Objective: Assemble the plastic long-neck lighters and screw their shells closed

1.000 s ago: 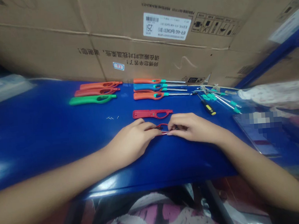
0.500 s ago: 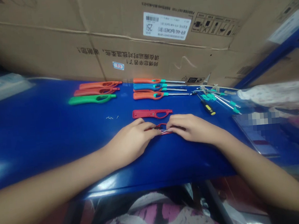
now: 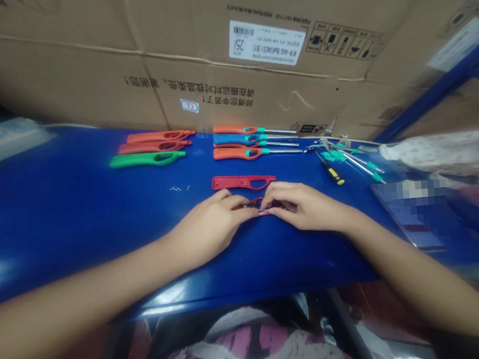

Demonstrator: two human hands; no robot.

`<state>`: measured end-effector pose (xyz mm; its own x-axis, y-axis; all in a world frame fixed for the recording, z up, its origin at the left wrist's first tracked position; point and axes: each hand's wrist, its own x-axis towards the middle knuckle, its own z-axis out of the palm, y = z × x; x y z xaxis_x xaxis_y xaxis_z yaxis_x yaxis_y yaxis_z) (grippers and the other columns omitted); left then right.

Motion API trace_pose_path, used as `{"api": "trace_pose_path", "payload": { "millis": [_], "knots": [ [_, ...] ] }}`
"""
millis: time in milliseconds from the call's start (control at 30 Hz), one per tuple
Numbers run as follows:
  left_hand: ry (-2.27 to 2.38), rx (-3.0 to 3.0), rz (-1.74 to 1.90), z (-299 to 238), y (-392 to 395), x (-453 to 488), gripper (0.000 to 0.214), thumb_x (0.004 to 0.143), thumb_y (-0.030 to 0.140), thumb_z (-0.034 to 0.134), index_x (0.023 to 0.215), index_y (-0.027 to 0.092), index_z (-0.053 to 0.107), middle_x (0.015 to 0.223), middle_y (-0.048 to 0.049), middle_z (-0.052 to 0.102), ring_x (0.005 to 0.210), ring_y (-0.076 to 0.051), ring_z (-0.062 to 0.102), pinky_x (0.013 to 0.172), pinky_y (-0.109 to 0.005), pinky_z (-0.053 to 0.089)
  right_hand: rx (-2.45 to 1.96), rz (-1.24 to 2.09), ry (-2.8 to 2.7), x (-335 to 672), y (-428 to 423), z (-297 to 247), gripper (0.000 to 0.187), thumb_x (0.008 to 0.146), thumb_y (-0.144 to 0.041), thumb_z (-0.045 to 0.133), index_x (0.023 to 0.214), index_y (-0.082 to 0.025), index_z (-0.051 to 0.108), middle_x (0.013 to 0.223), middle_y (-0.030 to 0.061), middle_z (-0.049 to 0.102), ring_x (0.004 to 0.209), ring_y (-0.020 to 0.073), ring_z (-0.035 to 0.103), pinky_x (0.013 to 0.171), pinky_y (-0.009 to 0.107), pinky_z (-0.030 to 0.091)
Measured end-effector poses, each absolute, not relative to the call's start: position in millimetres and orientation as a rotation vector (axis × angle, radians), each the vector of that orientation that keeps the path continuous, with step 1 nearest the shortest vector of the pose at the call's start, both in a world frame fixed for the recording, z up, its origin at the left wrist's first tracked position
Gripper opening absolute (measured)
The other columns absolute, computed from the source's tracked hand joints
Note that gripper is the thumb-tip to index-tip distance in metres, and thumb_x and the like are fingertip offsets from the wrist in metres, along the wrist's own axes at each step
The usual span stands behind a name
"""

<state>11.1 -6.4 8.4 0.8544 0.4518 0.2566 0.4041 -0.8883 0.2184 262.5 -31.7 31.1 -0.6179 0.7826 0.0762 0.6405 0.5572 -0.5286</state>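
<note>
Where a carton backs the blue table, the left hand and right hand face each other, bent fingers pinching a red shell.

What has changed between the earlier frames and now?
The right hand has edged slightly left, its fingertips closer to those of the left hand. Nothing is visibly let go or newly taken; what the right fingertips pinch is unclear. The left hand stays on the red piece, and the red shell, green handle and screwdriver lie as before.
</note>
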Motion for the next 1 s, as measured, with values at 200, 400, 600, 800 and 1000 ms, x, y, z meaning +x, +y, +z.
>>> {"api": "trace_pose_path", "payload": {
  "millis": [200, 400, 600, 800, 1000],
  "knots": [
    [0.67, 2.85, 0.438, 8.9, -6.8, 12.2, 0.038, 0.1, 0.012, 0.046, 0.129, 0.025, 0.066, 0.124, -0.0074, 0.066, 0.107, -0.024, 0.056, 0.095, -0.04, 0.051, -1.243, 0.729, -2.412, 263.3, -32.7, 31.9, 0.006, 0.089, -0.014, 0.06, 0.089, -0.019, 0.057, 0.082, -0.0019, 0.055, 0.064, 0.0095, 0.044, 0.06, 0.022, 0.038],
    [0.644, 2.858, 0.355, 8.0, -6.1, 13.9, 0.05, 0.097, 0.007, 0.045, 0.141, 0.027, 0.057, 0.12, -0.0114, 0.061, 0.104, -0.025, 0.054, 0.095, -0.044, 0.05, -1.272, 0.78, -2.334, 263.9, -30.9, 28.9, 0.01, 0.089, -0.015, 0.057, 0.082, -0.019, 0.052, 0.071, -0.0053, 0.049, 0.055, 0.0067, 0.04, 0.055, 0.021, 0.033],
    [0.631, 2.97, 0.314, 6.9, -5.5, 13.4, 0.053, 0.096, 0.008, 0.046, 0.142, 0.03, 0.057, 0.118, -0.0127, 0.059, 0.102, -0.026, 0.053, 0.09, -0.043, 0.051, -1.31, 0.789, -2.298, 263.3, -30.8, 28.6, 0.008, 0.086, -0.015, 0.06, 0.082, -0.019, 0.055, 0.066, -0.0066, 0.048, 0.052, 0.0065, 0.039, 0.054, 0.02, 0.032],
    [0.639, 3.012, 0.229, 8.9, -5.7, 13.7, 0.056, 0.094, 0.007, 0.049, 0.145, 0.03, 0.054, 0.12, -0.0129, 0.059, 0.103, -0.027, 0.053, 0.09, -0.044, 0.052, -1.342, 0.822, -2.28, 264.1, -30.2, 30.5, 0.006, 0.086, -0.017, 0.062, 0.083, -0.018, 0.057, 0.062, -0.0076, 0.046, 0.051, 0.0064, 0.038, 0.054, 0.02, 0.032],
    [0.65, 2.915, 0.395, 7.6, -5.9, 10.9, 0.039, 0.099, 0.013, 0.048, 0.132, 0.025, 0.066, 0.122, -0.0103, 0.065, 0.105, -0.026, 0.058, 0.092, -0.042, 0.054, -1.367, 0.795, -2.28, 265.3, -30.6, 33.0, 0.003, 0.087, -0.016, 0.064, 0.089, -0.017, 0.065, 0.07, -0.0039, 0.056, 0.053, 0.0069, 0.042, 0.055, 0.021, 0.036]
  ]
}}
